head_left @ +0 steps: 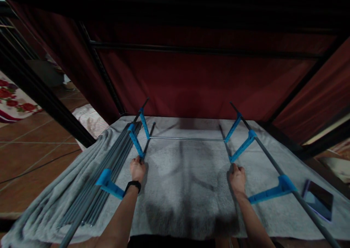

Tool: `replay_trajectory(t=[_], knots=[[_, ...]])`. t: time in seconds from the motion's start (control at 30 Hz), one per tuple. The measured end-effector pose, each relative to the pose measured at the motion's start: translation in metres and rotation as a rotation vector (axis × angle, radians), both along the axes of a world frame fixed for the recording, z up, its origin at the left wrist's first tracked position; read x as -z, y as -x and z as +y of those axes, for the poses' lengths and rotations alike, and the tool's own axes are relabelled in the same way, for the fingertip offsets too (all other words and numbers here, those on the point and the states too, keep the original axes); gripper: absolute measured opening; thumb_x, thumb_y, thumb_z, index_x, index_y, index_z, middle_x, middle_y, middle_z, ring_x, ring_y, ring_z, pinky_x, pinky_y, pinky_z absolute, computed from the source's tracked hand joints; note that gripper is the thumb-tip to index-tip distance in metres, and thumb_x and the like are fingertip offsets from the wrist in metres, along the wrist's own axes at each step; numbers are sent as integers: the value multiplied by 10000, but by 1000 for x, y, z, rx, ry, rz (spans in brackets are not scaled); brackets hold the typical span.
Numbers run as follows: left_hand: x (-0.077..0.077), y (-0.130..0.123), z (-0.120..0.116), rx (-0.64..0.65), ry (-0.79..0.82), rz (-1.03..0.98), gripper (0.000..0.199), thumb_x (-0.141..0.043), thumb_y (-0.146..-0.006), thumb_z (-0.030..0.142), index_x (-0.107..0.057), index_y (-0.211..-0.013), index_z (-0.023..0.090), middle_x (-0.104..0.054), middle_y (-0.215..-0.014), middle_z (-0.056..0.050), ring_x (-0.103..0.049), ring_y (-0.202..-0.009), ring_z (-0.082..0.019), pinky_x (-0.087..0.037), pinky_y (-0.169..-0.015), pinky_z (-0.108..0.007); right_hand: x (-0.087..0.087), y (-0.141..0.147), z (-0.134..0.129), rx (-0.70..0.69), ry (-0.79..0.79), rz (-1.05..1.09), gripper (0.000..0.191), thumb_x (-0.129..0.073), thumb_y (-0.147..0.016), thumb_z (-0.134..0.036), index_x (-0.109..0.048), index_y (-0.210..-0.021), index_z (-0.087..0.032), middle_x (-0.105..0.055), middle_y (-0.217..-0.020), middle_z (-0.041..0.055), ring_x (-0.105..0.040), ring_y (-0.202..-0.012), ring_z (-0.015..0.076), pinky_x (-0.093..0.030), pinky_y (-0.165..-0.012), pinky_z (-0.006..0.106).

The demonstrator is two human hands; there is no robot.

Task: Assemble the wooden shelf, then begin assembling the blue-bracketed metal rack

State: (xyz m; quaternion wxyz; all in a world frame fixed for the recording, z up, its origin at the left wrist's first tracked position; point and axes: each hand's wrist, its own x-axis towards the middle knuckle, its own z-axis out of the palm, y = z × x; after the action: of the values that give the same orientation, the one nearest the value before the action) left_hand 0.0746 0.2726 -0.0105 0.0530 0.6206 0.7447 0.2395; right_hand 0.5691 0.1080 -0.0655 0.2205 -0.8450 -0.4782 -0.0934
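Two long grey metal tubes, the left tube (90, 195) and the right tube (269, 155), run away from me, joined by blue plastic brackets to lower rods. My left hand (138, 169), with a black band at the wrist, is closed on the left lower rod (147, 147) beside a blue bracket (136, 140). On the other side, my right hand (237, 178) is closed around the right lower rod (227, 149), just below another blue bracket (243, 146). A thin crossbar (187, 138) spans the two lower rods at the far end.
Several loose grey tubes (109, 168) lie in a bundle on the left of the grey blanket (188, 189). A phone (318, 200) rests at the right. Dark frame posts (54, 95) and red curtains (191, 84) enclose the space; tiled floor (49, 142) shows at left.
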Motion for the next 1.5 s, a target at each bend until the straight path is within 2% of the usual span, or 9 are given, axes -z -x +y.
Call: replay_trajectory(t=[0.37, 0.67, 0.97, 1.1, 1.17, 1.23, 1.3, 1.37, 1.5], knots=[[-16, -12, -6, -49, 90, 144, 222, -518, -872, 188, -622, -1060, 131, -632, -922, -127, -610, -882, -263, -469, -787, -360, -25, 21, 5, 140, 122, 31, 463, -493, -825, -136, -571, -1277, -74, -566, -994, 146, -570, -930, 244, -422, -836, 322], [-33, -16, -15, -71, 94, 39, 219, -508, -906, 250, -616, -1051, 127, -625, -910, -143, -627, -882, -261, -474, -761, -356, -42, 34, 10, 171, 183, 49, 427, -436, -868, -153, -553, -1266, -51, -579, -1111, 204, -580, -1040, 296, -430, -854, 381], [-38, -38, -22, -261, 71, -87, 518, -574, -814, 242, -461, -1282, 52, -536, -1252, -253, -556, -1114, -382, -463, -832, -458, -33, 39, 8, 164, 82, 11, 519, -437, -854, -206, -473, -1348, -55, -539, -1222, 240, -547, -1091, 324, -441, -860, 433], [-48, -66, -33, -366, -17, -148, 619, -555, -818, 231, -362, -1386, 78, -408, -1387, -277, -466, -1241, -419, -436, -911, -525, -23, 58, 5, 80, 12, -104, 528, -448, -846, -188, -466, -1364, -85, -486, -1326, 230, -471, -1206, 328, -398, -949, 440], [-58, -90, -37, -411, -95, -251, 585, -529, -821, 192, -372, -1374, 83, -405, -1378, -277, -457, -1244, -417, -419, -937, -561, -16, 75, 4, -7, 26, -116, 503, -439, -852, -162, -487, -1349, -95, -480, -1349, 214, -455, -1237, 312, -372, -991, 419], [-73, -118, -37, -250, -180, -403, 559, -528, -779, 117, -432, -1330, 97, -408, -1374, -256, -439, -1266, -400, -397, -987, -564, -7, 91, 1, -73, 51, -103, 471, -405, -868, -127, -514, -1326, -117, -500, -1344, 193, -473, -1224, 290, -359, -1009, 409], [-94, -146, -32, -129, -223, -417, 537, -536, -759, 87, -488, -1290, 145, -456, -1336, -193, -454, -1274, -321, -382, -1058, -478, 1, 103, -1, -113, 65, -94, 466, -358, -884, -97, -527, -1316, -145, -528, -1332, 170, -500, -1192, 269, -350, -1023, 417], [-121, -170, -21, -19, -279, -419, 501, -530, -781, 93, -515, -1278, 155, -460, -1335, -176, -449, -1293, -278, -361, -1097, -415, 7, 108, -4, -123, 59, -90, 466, -327, -904, -98, -523, -1323, -155, -542, -1333, 155, -517, -1161, 258, -341, -1037, 425], [-191, -194, 9, 279, -388, -446, 495, -523, -802, 96, -495, -1296, 105, -414, -1377, -239, -393, -1334, -377, -307, -1104, -549, 8, 106, -9, -136, 38, -77, 452, -294, -943, -138, -514, -1338, -131, -545, -1341, 155, -511, -1156, 258, -327, -1043, 417]])
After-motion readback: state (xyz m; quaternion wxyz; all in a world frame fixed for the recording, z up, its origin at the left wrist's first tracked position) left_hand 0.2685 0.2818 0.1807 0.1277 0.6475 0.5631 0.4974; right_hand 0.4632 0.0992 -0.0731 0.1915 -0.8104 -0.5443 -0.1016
